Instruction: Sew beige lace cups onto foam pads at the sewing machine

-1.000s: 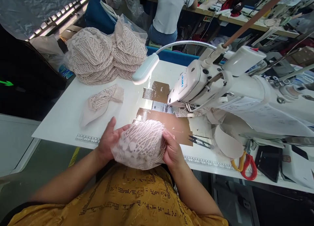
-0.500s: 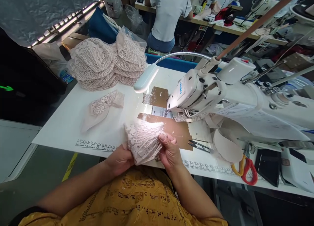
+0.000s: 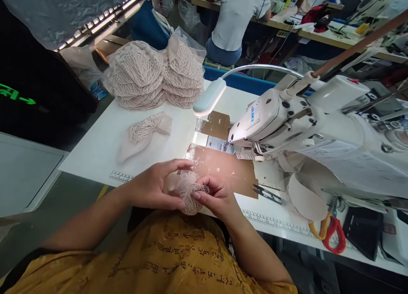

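Both my hands hold a pale pink lace cup (image 3: 186, 192), folded small, at the near edge of the white sewing table (image 3: 95, 149). My left hand (image 3: 156, 187) wraps its left side, fingers curled over the top. My right hand (image 3: 215, 196) pinches its right side. The white sewing machine (image 3: 287, 120) stands just beyond to the right, its lamp (image 3: 208, 96) lighting the brown plate (image 3: 229, 166) under the needle. A single lace cup (image 3: 143, 132) lies on the table to the left, and a stack of lace cups (image 3: 156, 75) sits at the far left corner.
Small black thread snips (image 3: 267, 193) lie right of my right hand. Scissors with red and yellow handles (image 3: 330, 230) lie further right by a black pad (image 3: 363, 230). A person in a white top (image 3: 237, 18) sits at the bench behind.
The lace cup was spread wide between my hands, then folded; now it is bunched small between both hands. My left hand came over its top.
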The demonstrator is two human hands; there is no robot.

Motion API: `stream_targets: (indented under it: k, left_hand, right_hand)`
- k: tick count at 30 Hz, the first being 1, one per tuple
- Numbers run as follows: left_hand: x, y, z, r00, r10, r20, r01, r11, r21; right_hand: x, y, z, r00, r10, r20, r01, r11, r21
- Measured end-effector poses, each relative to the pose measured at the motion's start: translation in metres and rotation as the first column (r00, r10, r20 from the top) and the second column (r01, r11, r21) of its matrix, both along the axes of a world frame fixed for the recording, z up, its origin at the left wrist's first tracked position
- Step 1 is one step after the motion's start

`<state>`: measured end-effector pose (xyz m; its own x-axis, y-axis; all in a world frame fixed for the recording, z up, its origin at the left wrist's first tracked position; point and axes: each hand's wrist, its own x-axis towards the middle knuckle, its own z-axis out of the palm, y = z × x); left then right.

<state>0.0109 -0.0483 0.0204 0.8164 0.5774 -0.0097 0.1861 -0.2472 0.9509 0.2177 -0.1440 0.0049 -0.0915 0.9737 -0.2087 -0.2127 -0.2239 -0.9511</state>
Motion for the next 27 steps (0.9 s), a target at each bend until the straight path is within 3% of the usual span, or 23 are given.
stream_targets:
  k: [4, 7, 16, 27]
  left_hand:
    - [0.013, -0.009, -0.010, 1.000, -0.021, 0.004, 0.021, 0.996, -0.082]
    - [0.012, -0.014, -0.014, 1.000, -0.011, 0.003, 0.011, 0.997, -0.070]
    - [0.013, -0.010, -0.005, 0.999, -0.011, 0.037, 0.010, 1.000, 0.017]
    - [0.019, -0.016, -0.008, 0.997, -0.074, -0.031, 0.080, 0.956, 0.281]
  right_hand:
    - [-0.003, 0.000, 0.001, 0.975, -0.102, 0.197, 0.073, 0.986, 0.151]
    - [-0.002, 0.001, -0.003, 0.954, -0.175, 0.244, 0.114, 0.963, 0.245]
    - [-0.008, 0.002, -0.009, 0.936, -0.242, 0.257, 0.179, 0.953, 0.244]
    - [-0.007, -0.001, -0.008, 0.882, -0.333, 0.334, 0.171, 0.886, 0.430]
